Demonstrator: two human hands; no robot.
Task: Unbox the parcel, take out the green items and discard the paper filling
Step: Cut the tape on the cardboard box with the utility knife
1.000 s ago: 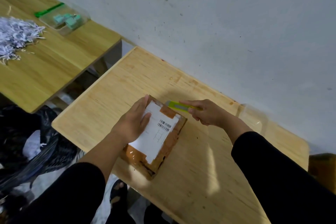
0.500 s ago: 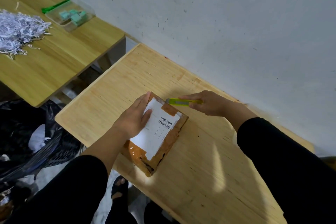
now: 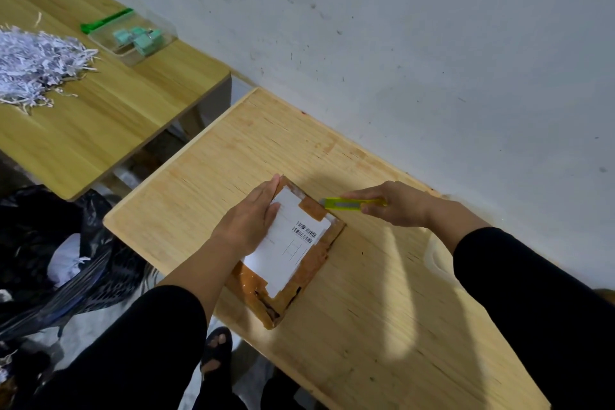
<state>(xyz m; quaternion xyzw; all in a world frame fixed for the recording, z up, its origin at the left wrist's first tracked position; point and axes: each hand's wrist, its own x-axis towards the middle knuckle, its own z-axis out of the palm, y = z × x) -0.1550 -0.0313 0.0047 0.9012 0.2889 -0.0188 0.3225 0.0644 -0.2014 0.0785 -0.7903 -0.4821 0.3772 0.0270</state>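
- Step in hand, as we judge it: unboxing, cutting the tape; the parcel [image 3: 293, 253] looks sealed, nothing taken out of it.
- We see the parcel lying flat at centre frame on the near worktop [image 3: 366, 326], brown tape around a white label [image 3: 289, 243] with barcode.
- Left hand [image 3: 248, 221]: fingers spread flat, palm pressing the parcel's left side and label to steady it.
- Right hand [image 3: 396, 205]: fingers curled around a yellow-green utility knife [image 3: 349, 204], tip at the parcel's upper right edge, by the tape patch. We cannot tell whether the blade is out.
- Next move calls for, in our view: draw the blade along the taped seam, shallow, so the contents are not cut; keep the left fingers off the cut line.
- Upper left of frame, second worktop [image 3: 100, 130]: pile of shredded paper [image 3: 36, 63] and a clear bag [image 3: 133, 40] with green items [image 3: 139, 38] inside.
- Lower left: black bin bag [image 3: 50, 243], likely where the filling goes.
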